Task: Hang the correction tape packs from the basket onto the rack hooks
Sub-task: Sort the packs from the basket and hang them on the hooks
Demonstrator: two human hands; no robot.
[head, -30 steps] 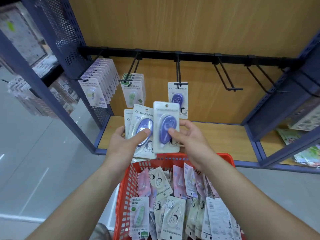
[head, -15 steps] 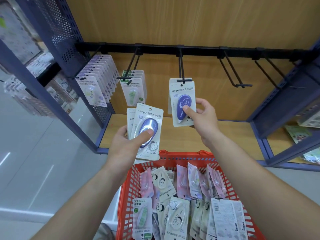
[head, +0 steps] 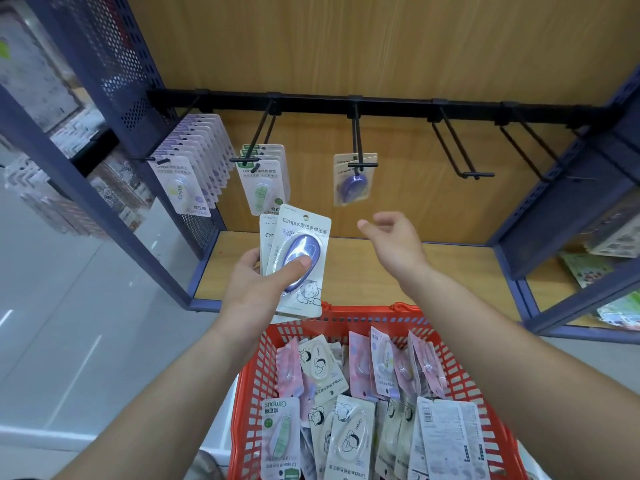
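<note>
Right hand (head: pixel 394 242) was empty, fingers loose, just below the middle hook (head: pixel 362 164) with its hung packs (head: pixel 355 183). Left hand (head: pixel 256 289) gripped the spare packs (head: pixel 301 258) down-left of that hook, thumb on the front one. Guessing next: pinch that, thread its hole onto the hook tip.

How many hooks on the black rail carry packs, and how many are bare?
Loaded hooks: 3 (left hook, second hook, third hook)
Bare hooks: 2 (fourth hook, fifth hook)
Total: 5; a possible sixth at far right is too faint.
</note>
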